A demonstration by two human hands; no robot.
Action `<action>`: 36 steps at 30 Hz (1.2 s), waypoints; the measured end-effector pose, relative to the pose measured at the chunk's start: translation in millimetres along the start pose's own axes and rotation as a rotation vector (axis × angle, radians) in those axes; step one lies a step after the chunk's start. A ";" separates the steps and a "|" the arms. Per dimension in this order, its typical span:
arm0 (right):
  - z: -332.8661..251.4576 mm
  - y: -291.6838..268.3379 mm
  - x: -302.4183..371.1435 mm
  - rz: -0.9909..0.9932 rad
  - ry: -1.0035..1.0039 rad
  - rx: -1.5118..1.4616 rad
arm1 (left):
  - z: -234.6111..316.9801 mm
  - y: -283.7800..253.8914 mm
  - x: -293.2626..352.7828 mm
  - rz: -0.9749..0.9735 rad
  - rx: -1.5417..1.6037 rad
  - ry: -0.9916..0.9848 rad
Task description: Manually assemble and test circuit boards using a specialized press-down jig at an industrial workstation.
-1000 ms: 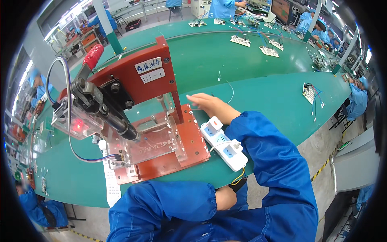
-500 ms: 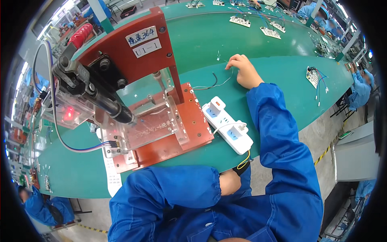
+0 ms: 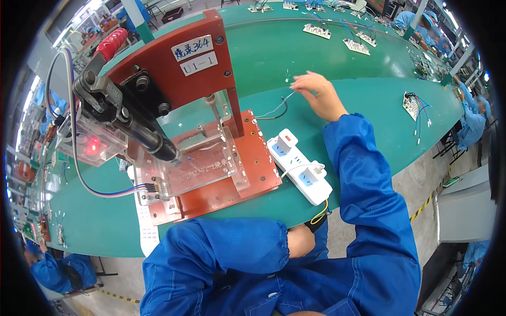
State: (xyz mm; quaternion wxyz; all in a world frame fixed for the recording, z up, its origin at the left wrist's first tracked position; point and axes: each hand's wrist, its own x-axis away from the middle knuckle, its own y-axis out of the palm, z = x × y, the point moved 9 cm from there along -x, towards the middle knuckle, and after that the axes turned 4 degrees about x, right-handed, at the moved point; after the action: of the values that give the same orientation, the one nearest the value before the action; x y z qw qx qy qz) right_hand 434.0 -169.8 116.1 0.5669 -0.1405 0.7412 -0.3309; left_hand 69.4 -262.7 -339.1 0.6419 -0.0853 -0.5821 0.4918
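My right hand [image 3: 320, 97] is over the green bench, beyond the power strip, with its fingertips pinched together on the end of a thin grey wire [image 3: 276, 110]. The wire runs left toward the red press fixture [image 3: 203, 60], and a short black lead [image 3: 285, 109] curves beside it. My left forearm lies across in front of the fixture. Only the back and wrist of my left hand [image 3: 301, 241] show, low at the bench's front edge; its fingers are hidden. A clear plastic block [image 3: 205, 171] sits on the fixture's red base, under a black toggle clamp [image 3: 139, 129].
A white power strip [image 3: 300, 168] with plugs stands right of the fixture, a yellow wire [image 3: 320, 213] at its near end. Circuit boards with wires [image 3: 412, 107] lie at the right and on the far bench. A coiled red hose [image 3: 112, 45] hangs back left. Co-workers sit around.
My right hand has shifted slightly and turned, its fingers now stretching more to the left. The grey wire has lifted into an arc toward the fingertips. My left arm stays put.
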 end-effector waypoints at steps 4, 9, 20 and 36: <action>24.1 5.0 27.9 -0.173 0.299 -0.226 | 22.2 -164.9 144.4 0.355 0.201 0.102; 14.6 24.5 22.2 -0.187 0.278 -0.306 | 22.2 -180.0 171.1 0.368 0.127 0.056; 7.4 31.2 25.4 -0.334 0.259 -0.083 | 19.6 -169.2 162.7 0.552 0.130 0.093; 1.8 31.4 24.6 -0.286 0.204 0.089 | 23.0 -183.8 178.2 0.565 0.081 0.061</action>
State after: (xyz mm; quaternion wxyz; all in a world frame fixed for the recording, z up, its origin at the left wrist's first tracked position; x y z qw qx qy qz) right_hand 433.1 -161.4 77.0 0.4415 -0.1851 0.7520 -0.4531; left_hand 119.4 -235.3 -88.4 0.4996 -0.2335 -0.4955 0.6711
